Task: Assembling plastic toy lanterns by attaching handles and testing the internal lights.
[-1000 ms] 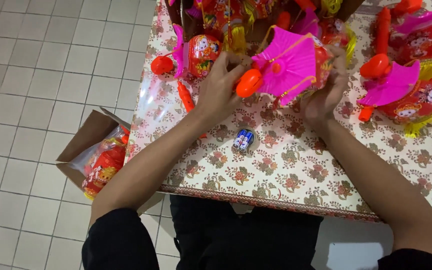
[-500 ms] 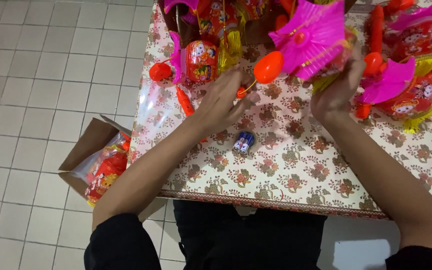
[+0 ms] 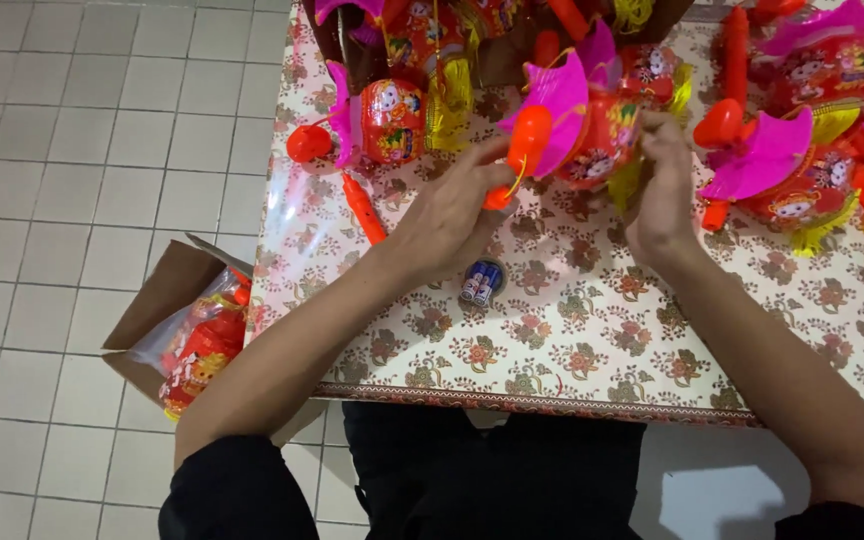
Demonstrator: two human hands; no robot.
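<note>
Across most of the view a table (image 3: 592, 330) is spread with a glossy floral cloth in cream, red and green, and every other thing is placed from it. Beyond its left edge a floor of pale square tiles (image 3: 62, 150) is seen. On that floor, just beside the table's near left corner, an open brown cardboard box (image 3: 167, 300) is set, and red and yellow packaged lanterns in clear wrap (image 3: 202, 345) are held inside it. Along the table's far edge a heap of red, pink and yellow toy lanterns (image 3: 422, 60) is piled, and a second group with pink fan-shaped tops (image 3: 802, 160) is laid at its far right. Near the table's left edge a single red lantern with a pink wing (image 3: 387, 120) is stood, with a loose orange stick (image 3: 364, 208) just in front of it.

Over the table's middle a pink-topped red lantern (image 3: 592, 130) is held up between both hands. The left hand (image 3: 447, 215) is curled, and an orange handle piece (image 3: 522, 150) at the lantern's side is pinched by its fingertips. The right hand (image 3: 662, 190) is closed around the lantern's far side, fingers wrapped over its yellow fringe. Just below the left hand, a small pack of two blue batteries (image 3: 482, 282) is laid on the cloth.
</note>
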